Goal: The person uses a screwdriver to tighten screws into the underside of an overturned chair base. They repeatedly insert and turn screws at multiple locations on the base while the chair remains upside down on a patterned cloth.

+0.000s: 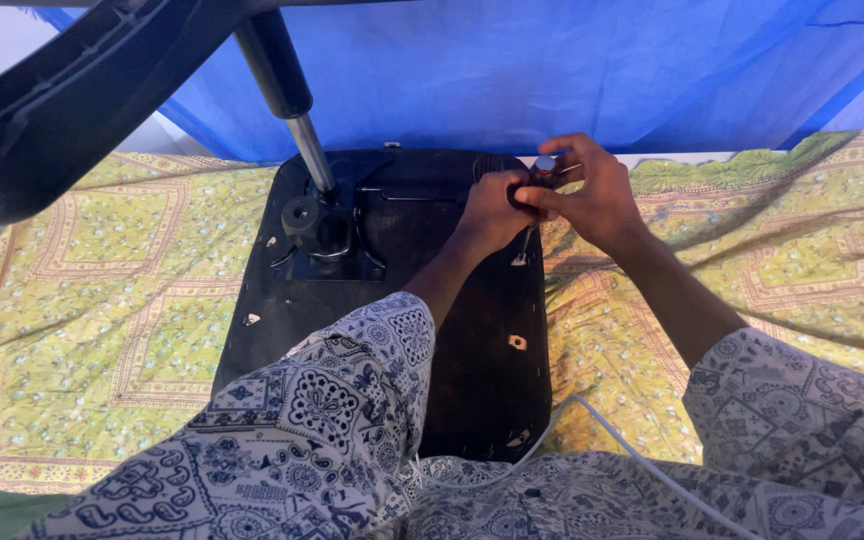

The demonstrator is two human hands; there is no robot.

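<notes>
While the black chair base arm (72, 90) fills the upper left corner, its gas cylinder (292, 95) slants down into the black tilt mechanism (317, 225) bolted to the upturned seat underside (472, 350).

Seat lies bottom-up on a yellow patterned cloth (82, 300); blue sheet (552, 60) hangs behind.

Left hand (492, 205): grip closed around the lower part of a screwdriver (537, 190), just above where its thin shaft drops to the seat's right edge. Fingers curled tight, steadying.

Right hand (597, 195): grip closed on the handle top, thumb and fingers wrapped about the capped end, touching the left hand. Tip of the tool meets the seat near a small light-coloured fastener point; exact contact too small to tell.

Further mounting holes (517, 342) show lower on the right edge; another on the left edge (250, 320).

White cable (602, 430) crosses the lap at lower right, over patterned sleeves.

Judgement: step in hand looks like driving or loosening a screw at the seat's upper right corner. Next move likely calls for downward pressure kept along the shaft while the right hand twists, left hand holding the shaft upright so the tip does not slip off.
</notes>
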